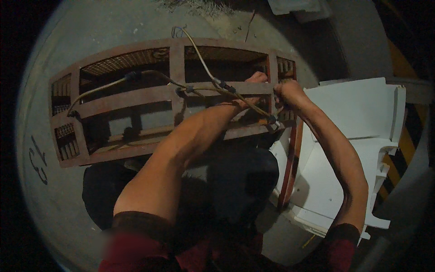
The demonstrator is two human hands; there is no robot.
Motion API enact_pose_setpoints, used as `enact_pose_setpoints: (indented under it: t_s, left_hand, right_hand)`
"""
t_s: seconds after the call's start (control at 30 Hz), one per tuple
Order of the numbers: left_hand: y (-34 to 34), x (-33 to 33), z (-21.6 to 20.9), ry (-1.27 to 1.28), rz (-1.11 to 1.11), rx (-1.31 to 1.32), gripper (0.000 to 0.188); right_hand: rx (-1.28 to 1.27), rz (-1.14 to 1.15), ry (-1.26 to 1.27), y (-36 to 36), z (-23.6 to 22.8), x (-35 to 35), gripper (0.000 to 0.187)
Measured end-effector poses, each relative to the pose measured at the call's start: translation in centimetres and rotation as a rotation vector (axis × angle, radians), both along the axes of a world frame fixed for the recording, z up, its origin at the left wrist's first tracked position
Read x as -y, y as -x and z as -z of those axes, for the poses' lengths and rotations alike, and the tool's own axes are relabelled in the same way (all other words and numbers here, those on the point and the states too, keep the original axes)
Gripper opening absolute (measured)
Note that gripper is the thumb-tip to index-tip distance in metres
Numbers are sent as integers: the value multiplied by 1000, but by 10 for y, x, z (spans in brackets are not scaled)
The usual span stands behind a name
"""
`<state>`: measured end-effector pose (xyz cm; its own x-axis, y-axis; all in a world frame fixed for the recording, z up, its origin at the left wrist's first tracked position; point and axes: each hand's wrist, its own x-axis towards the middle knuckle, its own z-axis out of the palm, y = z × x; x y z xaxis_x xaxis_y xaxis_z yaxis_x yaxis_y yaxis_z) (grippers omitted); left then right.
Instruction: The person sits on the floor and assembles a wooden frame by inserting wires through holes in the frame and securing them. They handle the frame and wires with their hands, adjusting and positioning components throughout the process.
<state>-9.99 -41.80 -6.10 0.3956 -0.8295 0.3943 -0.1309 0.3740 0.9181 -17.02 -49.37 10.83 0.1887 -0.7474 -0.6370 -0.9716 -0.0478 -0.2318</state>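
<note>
A long rusty brown metal frame [177,68] with mesh and slatted sides lies across in front of me. My left hand [257,77] reaches through an opening beneath its middle bar, fingers curled near the right-hand upright; what they hold is hidden. On the other side of that upright, my right hand [286,90] is closed against the frame, and I cannot make out anything in its fingers. A cable harness [201,63] with black connectors drapes over the bars. One of its ends, with a connector [272,119], hangs just below my hands.
White molded panels [349,113] stand close on the right, with a reddish-brown bar [291,165] along their near side. Yellow-and-black striping [403,131] shows behind them. Concrete floor [45,104] lies to the left, and a pale object [299,7] sits at the far edge.
</note>
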Motion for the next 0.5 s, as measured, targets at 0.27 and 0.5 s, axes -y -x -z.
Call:
enact_pose_setpoints:
  t_s: [0.27, 0.5]
  left_hand:
    - [-2, -3, -1, -88, 196, -86, 26]
    - [-3, -5, -5, 84, 51, 71, 27]
  right_hand:
    - [-132, -1068, 426, 7, -19, -1, 26]
    - [101, 138, -312, 5, -15, 13, 34]
